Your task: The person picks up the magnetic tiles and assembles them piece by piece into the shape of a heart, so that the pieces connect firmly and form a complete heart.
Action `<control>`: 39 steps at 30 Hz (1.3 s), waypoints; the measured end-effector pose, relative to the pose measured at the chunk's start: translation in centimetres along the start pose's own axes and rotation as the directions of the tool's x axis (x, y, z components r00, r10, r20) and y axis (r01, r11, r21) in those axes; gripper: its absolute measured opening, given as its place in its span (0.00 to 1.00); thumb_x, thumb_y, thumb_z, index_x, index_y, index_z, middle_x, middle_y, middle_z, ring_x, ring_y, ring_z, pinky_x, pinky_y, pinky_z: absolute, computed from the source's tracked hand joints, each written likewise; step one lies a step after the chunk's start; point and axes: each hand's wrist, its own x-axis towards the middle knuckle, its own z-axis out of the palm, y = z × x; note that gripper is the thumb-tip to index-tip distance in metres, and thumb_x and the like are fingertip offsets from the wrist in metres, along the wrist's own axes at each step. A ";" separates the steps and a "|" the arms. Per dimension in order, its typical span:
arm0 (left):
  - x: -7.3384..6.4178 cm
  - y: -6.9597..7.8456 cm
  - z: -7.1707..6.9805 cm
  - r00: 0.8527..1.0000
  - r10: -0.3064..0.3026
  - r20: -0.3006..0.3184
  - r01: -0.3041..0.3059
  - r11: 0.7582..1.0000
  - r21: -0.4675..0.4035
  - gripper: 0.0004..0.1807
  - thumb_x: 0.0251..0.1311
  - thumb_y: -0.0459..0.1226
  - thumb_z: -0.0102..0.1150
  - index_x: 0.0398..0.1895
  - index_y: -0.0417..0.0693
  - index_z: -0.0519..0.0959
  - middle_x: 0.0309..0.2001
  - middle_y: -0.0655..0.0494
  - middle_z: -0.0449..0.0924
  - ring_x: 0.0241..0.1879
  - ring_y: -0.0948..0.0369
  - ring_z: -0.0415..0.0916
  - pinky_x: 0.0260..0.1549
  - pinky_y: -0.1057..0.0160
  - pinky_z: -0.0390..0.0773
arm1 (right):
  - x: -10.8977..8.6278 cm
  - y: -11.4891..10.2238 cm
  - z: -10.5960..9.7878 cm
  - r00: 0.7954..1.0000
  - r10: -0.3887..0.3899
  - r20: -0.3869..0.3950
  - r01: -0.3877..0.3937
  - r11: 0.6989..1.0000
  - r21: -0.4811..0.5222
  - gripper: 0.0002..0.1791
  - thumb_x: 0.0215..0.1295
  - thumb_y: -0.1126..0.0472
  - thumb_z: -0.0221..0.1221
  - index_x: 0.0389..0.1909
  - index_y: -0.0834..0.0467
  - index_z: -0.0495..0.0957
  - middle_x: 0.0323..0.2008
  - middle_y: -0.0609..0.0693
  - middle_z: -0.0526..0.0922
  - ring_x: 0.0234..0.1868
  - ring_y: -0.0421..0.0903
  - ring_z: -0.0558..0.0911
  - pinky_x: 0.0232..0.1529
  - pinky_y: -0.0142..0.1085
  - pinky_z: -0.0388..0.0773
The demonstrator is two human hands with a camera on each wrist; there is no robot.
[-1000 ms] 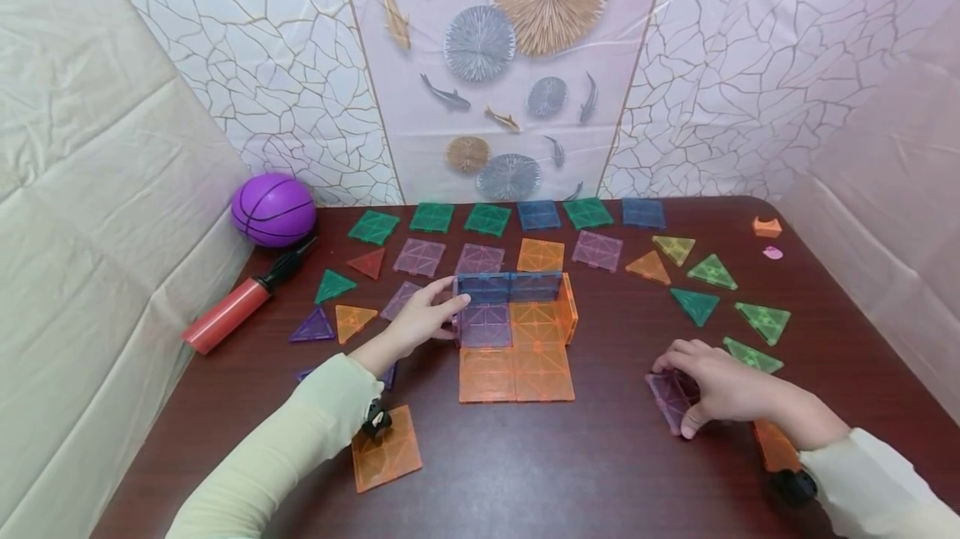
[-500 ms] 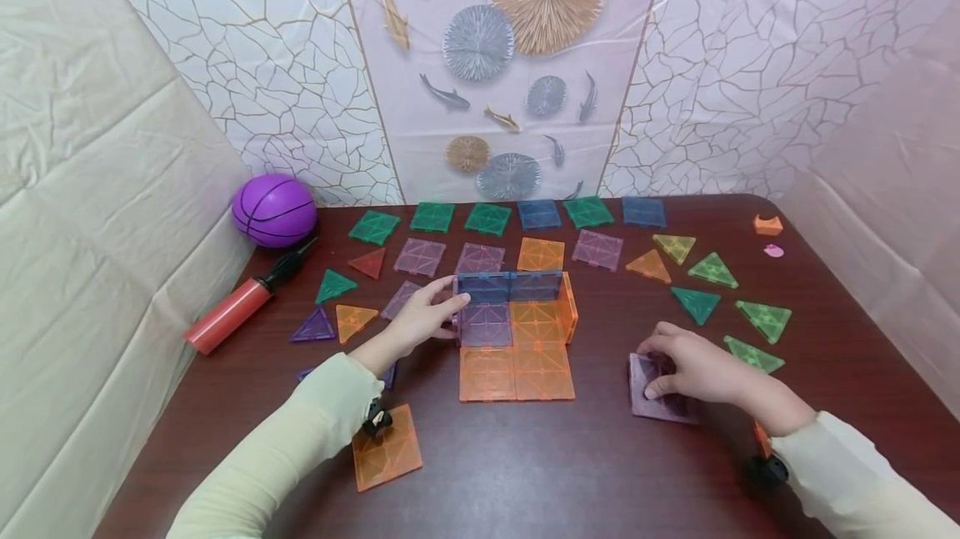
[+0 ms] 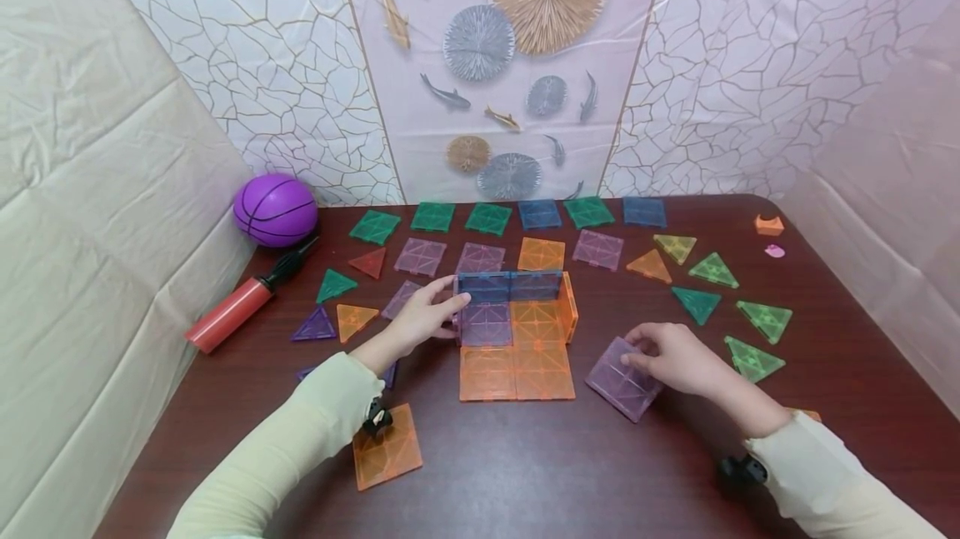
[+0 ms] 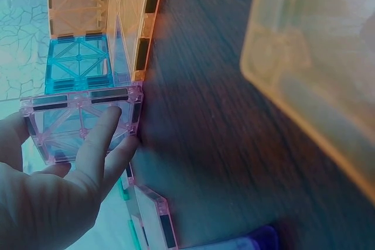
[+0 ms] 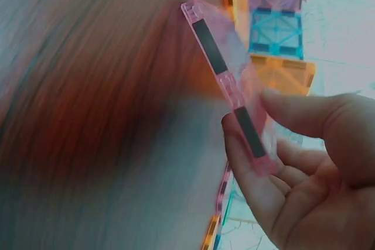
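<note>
My left hand (image 3: 420, 321) holds an upright purple magnetic tile (image 4: 64, 121), the left wall of a small structure. Its fingers lie against the outer face, and a digit reaches over the tile's edge. Two blue tiles (image 3: 536, 286) stand as the back wall, and an orange tile (image 3: 568, 310) forms the right wall. Flat below them lie a purple floor tile (image 3: 486, 326) and several orange floor tiles (image 3: 543, 372). To the right, my right hand (image 3: 678, 360) pinches a loose square purple tile (image 5: 228, 74) between thumb and fingers, tilted and apart from the structure.
Green and blue square tiles (image 3: 540, 213) line the table's back edge, with purple squares (image 3: 597, 249) before them. Triangular tiles (image 3: 763, 321) lie at both sides. At left are a purple ball (image 3: 275, 210) and a red hand pump (image 3: 232, 314). An orange square (image 3: 387, 447) lies under the left wrist.
My right hand has carried the purple tile leftward, toward the structure, turning it so its broad face shows. My left hand has stayed at the left wall.
</note>
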 end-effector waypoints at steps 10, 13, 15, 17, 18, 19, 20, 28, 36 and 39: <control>-0.1 0.0 -0.1 1.000 0.005 0.012 -0.005 1.000 -0.003 0.37 0.68 0.45 0.55 0.75 0.46 0.53 0.64 0.36 0.67 0.61 0.43 0.69 0.45 0.49 0.80 | 0.5 -1.3 1.0 0.981 0.181 -0.076 -0.168 0.975 0.144 0.19 0.63 0.56 0.62 0.44 0.69 0.74 0.23 0.50 0.80 0.21 0.43 0.77 0.22 0.35 0.72; 0.0 0.0 0.0 1.000 0.002 0.012 -0.002 1.000 -0.006 0.37 0.68 0.45 0.55 0.75 0.46 0.53 0.64 0.35 0.66 0.62 0.43 0.69 0.45 0.49 0.80 | 0.7 -1.7 1.4 0.973 0.203 -0.114 -0.185 0.972 0.148 0.20 0.62 0.56 0.63 0.43 0.69 0.74 0.25 0.51 0.80 0.23 0.43 0.75 0.22 0.36 0.71; 0.0 0.0 0.0 1.000 0.000 0.010 0.001 1.000 -0.006 0.37 0.68 0.45 0.55 0.75 0.46 0.53 0.64 0.36 0.67 0.62 0.43 0.69 0.45 0.48 0.80 | 0.8 -2.0 1.6 0.968 0.219 -0.122 -0.198 0.967 0.158 0.20 0.62 0.56 0.63 0.43 0.69 0.74 0.26 0.53 0.81 0.23 0.43 0.75 0.22 0.36 0.71; 0.0 -0.1 0.0 1.000 -0.002 0.009 0.002 1.000 -0.006 0.37 0.67 0.45 0.55 0.75 0.46 0.54 0.64 0.36 0.67 0.62 0.43 0.69 0.45 0.48 0.80 | 0.9 -2.3 1.8 0.964 0.234 -0.124 -0.212 0.963 0.168 0.21 0.61 0.56 0.63 0.43 0.70 0.73 0.26 0.54 0.81 0.22 0.43 0.75 0.23 0.37 0.72; 0.0 0.0 0.0 1.000 -0.003 0.008 0.003 1.000 -0.007 0.37 0.68 0.45 0.55 0.75 0.46 0.54 0.64 0.36 0.67 0.61 0.43 0.69 0.45 0.48 0.80 | 1.0 -2.4 1.9 0.963 0.240 -0.125 -0.217 0.961 0.173 0.20 0.61 0.56 0.63 0.43 0.69 0.73 0.26 0.54 0.81 0.22 0.43 0.75 0.23 0.37 0.72; 0.0 0.0 0.0 1.000 -0.002 0.008 0.002 1.000 -0.007 0.37 0.68 0.45 0.55 0.75 0.46 0.54 0.63 0.36 0.68 0.61 0.43 0.70 0.45 0.49 0.80 | 1.0 -2.6 1.9 0.962 0.244 -0.124 -0.220 0.959 0.180 0.20 0.62 0.56 0.63 0.43 0.69 0.73 0.26 0.54 0.81 0.22 0.43 0.75 0.23 0.37 0.71; 0.0 0.0 0.0 1.000 -0.002 0.008 0.002 1.000 -0.007 0.36 0.68 0.45 0.55 0.75 0.46 0.54 0.63 0.36 0.68 0.61 0.43 0.70 0.45 0.49 0.80 | 1.0 -2.8 2.0 0.961 0.250 -0.121 -0.225 0.956 0.188 0.20 0.62 0.56 0.62 0.43 0.69 0.72 0.26 0.54 0.81 0.21 0.43 0.75 0.22 0.36 0.71; 0.0 0.0 0.0 1.000 0.000 0.004 0.000 1.000 -0.010 0.36 0.68 0.44 0.55 0.74 0.46 0.54 0.63 0.36 0.68 0.61 0.43 0.70 0.45 0.49 0.80 | 1.0 -4.2 2.3 0.962 0.256 -0.095 -0.222 0.936 0.273 0.22 0.62 0.55 0.63 0.45 0.69 0.69 0.28 0.54 0.83 0.22 0.42 0.78 0.24 0.36 0.76; 0.0 0.1 0.0 1.000 0.007 0.011 -0.007 1.000 -0.013 0.37 0.68 0.45 0.55 0.75 0.45 0.53 0.64 0.35 0.67 0.62 0.42 0.69 0.45 0.48 0.80 | 1.2 -5.1 2.9 0.964 0.259 -0.068 -0.211 0.891 0.402 0.24 0.64 0.54 0.63 0.47 0.68 0.68 0.30 0.56 0.83 0.22 0.45 0.83 0.28 0.41 0.83; 0.0 0.0 0.0 1.000 0.006 0.009 -0.006 1.000 -0.012 0.37 0.68 0.45 0.55 0.75 0.46 0.54 0.64 0.35 0.67 0.62 0.42 0.69 0.45 0.49 0.80 | 1.3 -5.4 3.1 0.967 0.246 -0.062 -0.197 0.883 0.426 0.24 0.63 0.53 0.63 0.47 0.68 0.69 0.29 0.56 0.83 0.22 0.46 0.83 0.29 0.42 0.83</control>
